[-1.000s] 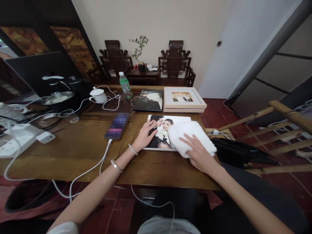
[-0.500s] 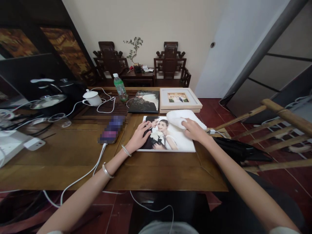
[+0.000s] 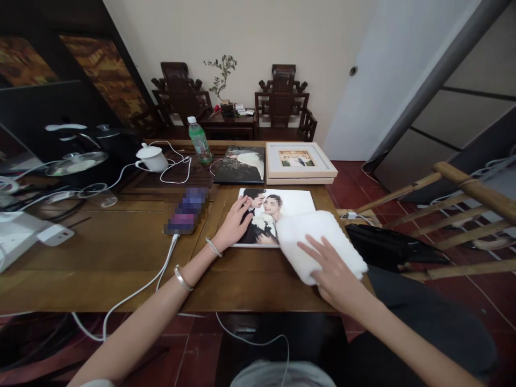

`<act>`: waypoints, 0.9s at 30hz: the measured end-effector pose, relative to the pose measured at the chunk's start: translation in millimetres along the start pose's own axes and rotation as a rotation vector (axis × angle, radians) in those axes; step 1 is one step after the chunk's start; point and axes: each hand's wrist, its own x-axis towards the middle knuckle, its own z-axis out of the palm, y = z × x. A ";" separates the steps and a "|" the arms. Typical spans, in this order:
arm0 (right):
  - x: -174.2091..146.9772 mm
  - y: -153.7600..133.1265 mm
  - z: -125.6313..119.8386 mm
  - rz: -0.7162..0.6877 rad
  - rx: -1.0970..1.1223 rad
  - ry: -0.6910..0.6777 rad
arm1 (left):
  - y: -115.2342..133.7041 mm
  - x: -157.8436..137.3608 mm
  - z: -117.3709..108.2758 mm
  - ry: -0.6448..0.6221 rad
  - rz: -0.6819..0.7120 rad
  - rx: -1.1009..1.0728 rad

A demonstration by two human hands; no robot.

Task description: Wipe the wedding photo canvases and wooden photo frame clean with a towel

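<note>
A wedding photo panel [image 3: 296,198] lies flat on the wooden table in front of me. My left hand [image 3: 237,219] rests on its left side with the fingers stretched out, over the dark suit in the picture. Over the panel's right part and the table beside it lies a fluffy white cloth [image 3: 312,228], covering the lower right corner of the photo. My right hand [image 3: 332,274] lies on top of this cloth, its fingers spread and pressed flat. Past the panel are a dark photo panel [image 3: 234,171] and a light wood picture frame [image 3: 278,174].
A pixelated phone [image 3: 187,209] with a white cable lies left of my left hand. Farther back stand a green-labelled bottle [image 3: 199,141], a white lidded cup [image 3: 152,159] and a pan [image 3: 78,167]. At the right are a wooden chair [image 3: 475,185] and a black bag [image 3: 387,246].
My right hand has come toward me with the white cloth, from the panel's upper right to its lower right corner. Its fingers have spread out. My left hand stays on the panel.
</note>
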 end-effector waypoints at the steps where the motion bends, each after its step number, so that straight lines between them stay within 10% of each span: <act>1: -5.8 -7.5 -2.6 -0.008 -0.002 0.002 | 0.4 0.2 0.2 -0.002 -0.005 0.000; 18: 119.4 115.9 7.8 0.262 0.034 -0.137 | 7.8 -3.3 -6.3 -0.012 -0.007 -0.022; 27: 42.2 42.9 8.9 0.069 -0.017 -0.042 | 11.0 -3.4 -6.4 -0.010 -0.024 -0.018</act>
